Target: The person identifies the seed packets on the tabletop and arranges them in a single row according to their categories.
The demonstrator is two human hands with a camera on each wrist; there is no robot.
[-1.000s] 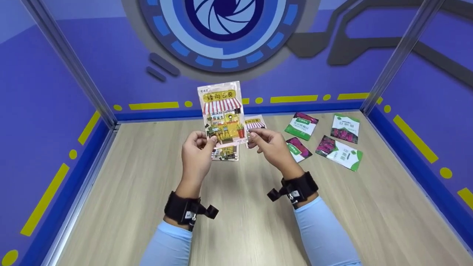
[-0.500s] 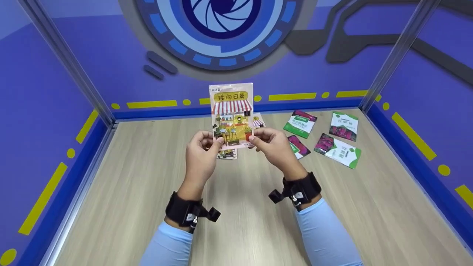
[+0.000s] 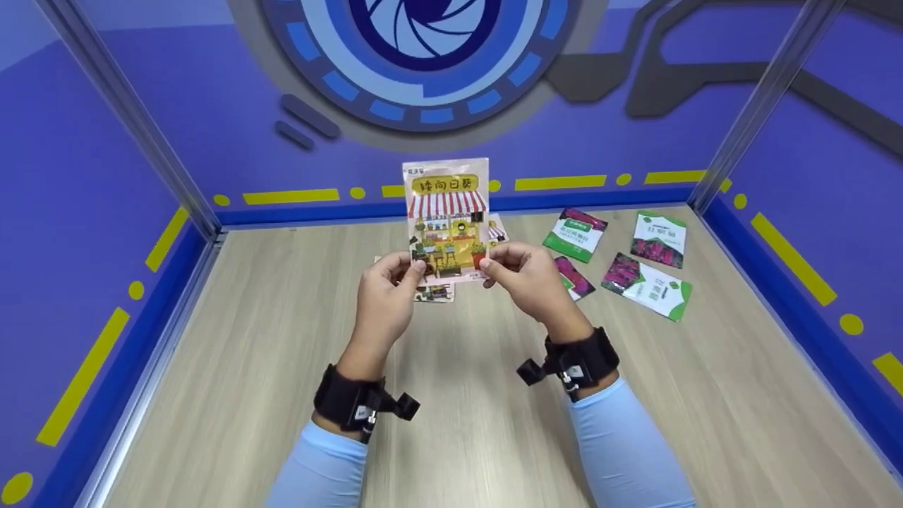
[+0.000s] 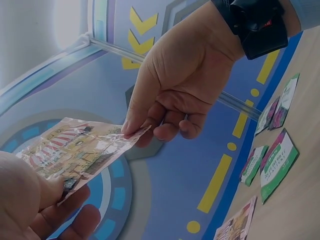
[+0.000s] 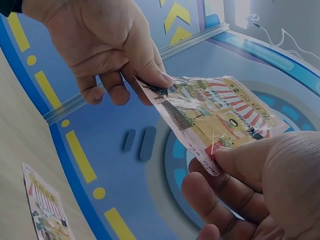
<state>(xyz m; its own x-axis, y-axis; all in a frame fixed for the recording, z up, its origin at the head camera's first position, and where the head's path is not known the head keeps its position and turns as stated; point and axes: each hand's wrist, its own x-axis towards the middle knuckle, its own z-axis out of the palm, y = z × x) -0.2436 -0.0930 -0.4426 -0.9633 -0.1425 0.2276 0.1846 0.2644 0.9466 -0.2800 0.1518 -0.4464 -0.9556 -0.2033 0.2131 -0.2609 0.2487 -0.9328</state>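
Observation:
A pink seed packet (image 3: 448, 226) with a striped awning and a shop drawn on it stands raised above the table, held between both hands. My left hand (image 3: 384, 300) pinches its lower left corner, thumb on the front. At the lower right corner, my right hand (image 3: 529, 286) pinches it the same way. The left wrist view shows the packet (image 4: 80, 150) stretched between the two thumbs. Behind it on the table lie similar pink packets, one (image 3: 435, 293) peeking out below and another (image 3: 498, 229) at the right, both partly hidden.
Several green-and-white packets with magenta flowers lie at the back right, among them one upright (image 3: 575, 234), one at the far right (image 3: 658, 240) and one sideways (image 3: 647, 286). Blue printed walls (image 3: 282, 169) enclose the wooden table (image 3: 465, 416) at the back and sides.
The held packet has moved right and straightened from a slight tilt. My right hand, earlier beside its lower right edge, now pinches that corner. Over the last half second little has moved.

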